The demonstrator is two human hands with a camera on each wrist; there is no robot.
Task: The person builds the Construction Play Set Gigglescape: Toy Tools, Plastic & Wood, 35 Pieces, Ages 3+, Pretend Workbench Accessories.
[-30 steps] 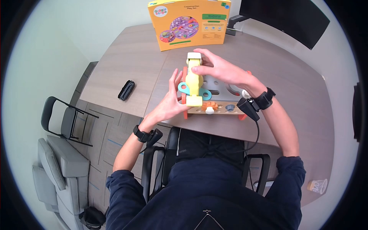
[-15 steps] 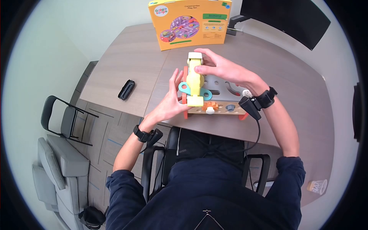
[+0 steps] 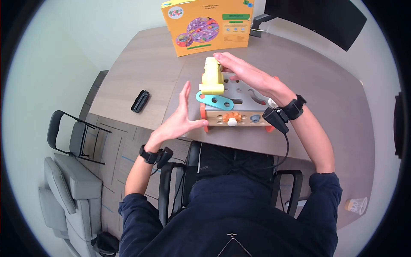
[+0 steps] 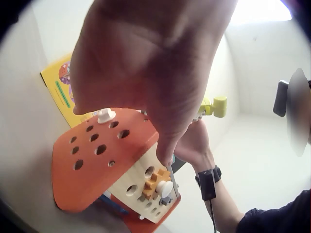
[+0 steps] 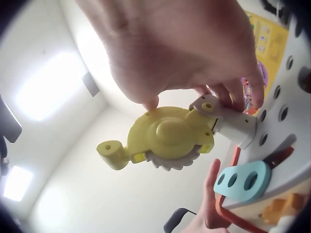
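Note:
A yellow toy saw [image 3: 212, 79] with a grey toothed blade [image 5: 175, 161] stands at the left of a toy workbench [image 3: 246, 91]. Its yellow handle end is raised off the grey top. My right hand [image 3: 253, 79] grips the saw near its pale hinge base [image 5: 238, 127], thumb on the yellow guard and fingers behind. Beside the bench's red left end panel [image 4: 99, 155], my left hand [image 3: 179, 118] is spread, thumb and fingers wide apart around nothing. A teal strip with holes [image 3: 215, 101] lies across the top's left front corner.
An orange gear [image 3: 231, 117] and a grey nut [image 3: 255, 118] sit on the bench's wooden front. A yellow box [image 3: 209, 28] stands behind it, and a monitor [image 3: 319, 21] at back right. A black case [image 3: 140, 101] lies on the table's left.
My left hand has let go and drawn back to the left. The saw's handle end has swung upward, uncovering the teal strip, while my right hand has kept hold near the hinge.

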